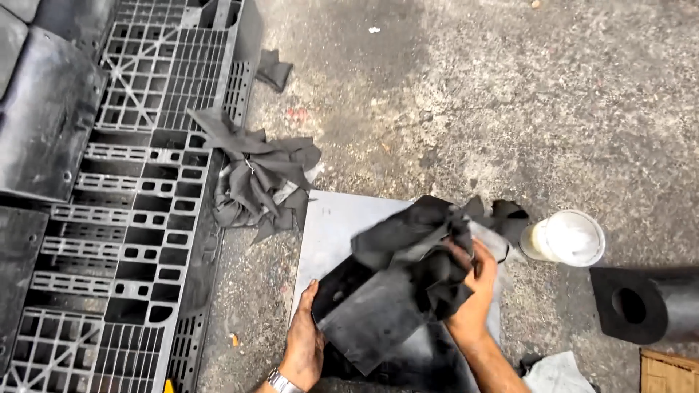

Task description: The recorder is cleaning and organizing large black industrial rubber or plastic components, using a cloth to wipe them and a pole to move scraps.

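My left hand (pixel 303 340) grips the left edge of a flat black rubber piece (pixel 371 316), tilted above a grey metal sheet (pixel 331 222) on the concrete floor. A watch sits on that wrist. My right hand (pixel 475 280) holds a crumpled black rag (pixel 426 244) pressed against the upper right of the rubber piece. The rag hides part of the piece and of my right fingers.
A pile of black rags (pixel 258 178) lies at the edge of a grey plastic pallet (pixel 153 189). A white jar (pixel 568 239) stands right of the sheet. A black rubber block with a hole (pixel 641 306), a cardboard corner (pixel 666 372) and black slabs (pixel 44 116) lie around.
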